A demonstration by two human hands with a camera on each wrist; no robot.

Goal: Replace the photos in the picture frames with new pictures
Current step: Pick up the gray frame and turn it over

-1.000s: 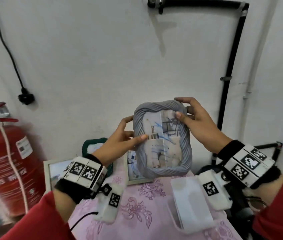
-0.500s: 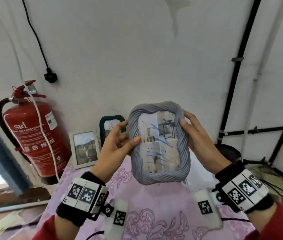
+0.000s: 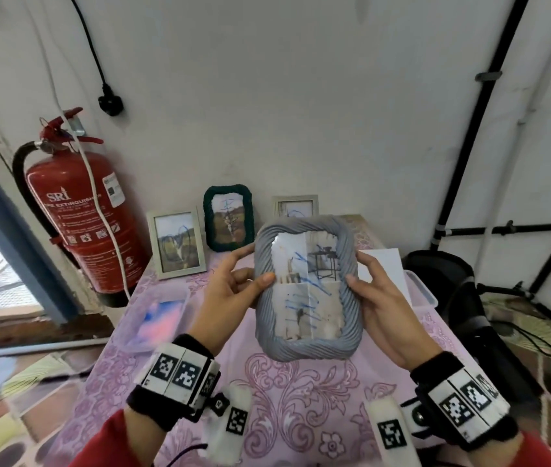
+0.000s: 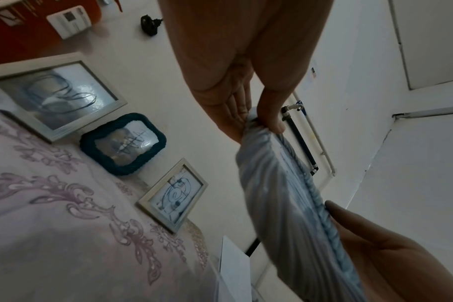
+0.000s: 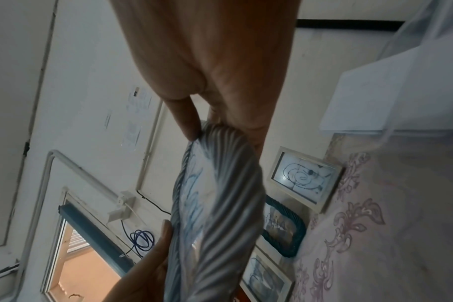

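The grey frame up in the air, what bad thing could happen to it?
The grey frame is held above the table only by its side edges, left hand and right hand; it might slip and drop. Swung back, it could knock over the green frame standing behind.

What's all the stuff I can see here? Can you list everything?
Grey rope-textured frame: one, grey, held up over the table, scribbled photo inside.
Green frame: one, dark green, standing at the wall.
White frames: two, pale, either side of the green one; the right one partly hidden.
Tablecloth: one, lilac with floral pattern.
Clear tray: one, see-through, left side of the table.
White paper: white, behind the right hand.
Fire extinguisher: one, red, left of the table.
Plug: one, black, hanging on the wall.
Left hand: grips the grey frame's left edge.
Right hand: grips its right edge.
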